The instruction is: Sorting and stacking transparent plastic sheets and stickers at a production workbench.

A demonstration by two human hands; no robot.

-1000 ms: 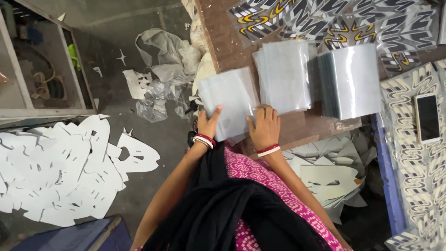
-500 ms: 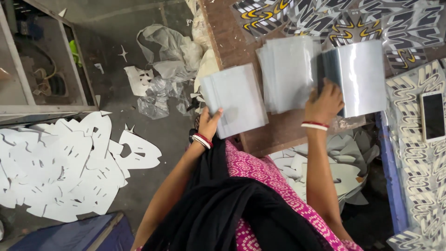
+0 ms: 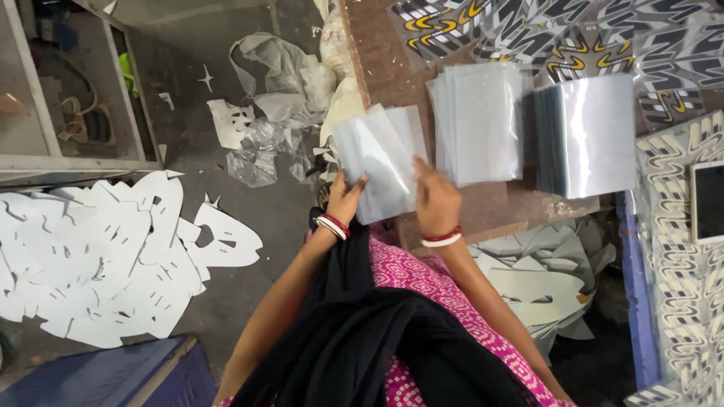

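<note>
My left hand [image 3: 345,197] grips the near left edge of a small stack of clear plastic sleeves [image 3: 379,158] that overhangs the edge of the brown wooden table [image 3: 385,68]. My right hand [image 3: 435,202] lies on the stack's right side, fingers on the top sheet. Both wrists wear red and white bangles. To the right lie a second stack of clear sleeves [image 3: 479,124] and a thicker shiny stack [image 3: 590,136].
Black, white and yellow printed cut-outs [image 3: 573,38] cover the table's far side and right side. A phone [image 3: 707,202] lies at the right. White paper offcuts [image 3: 105,256] and crumpled plastic [image 3: 275,90] litter the floor on the left. A metal shelf [image 3: 60,98] stands far left.
My right hand has come back from the shiny right-hand stack to the nearest stack. My left hand has stayed on that stack's left edge.
</note>
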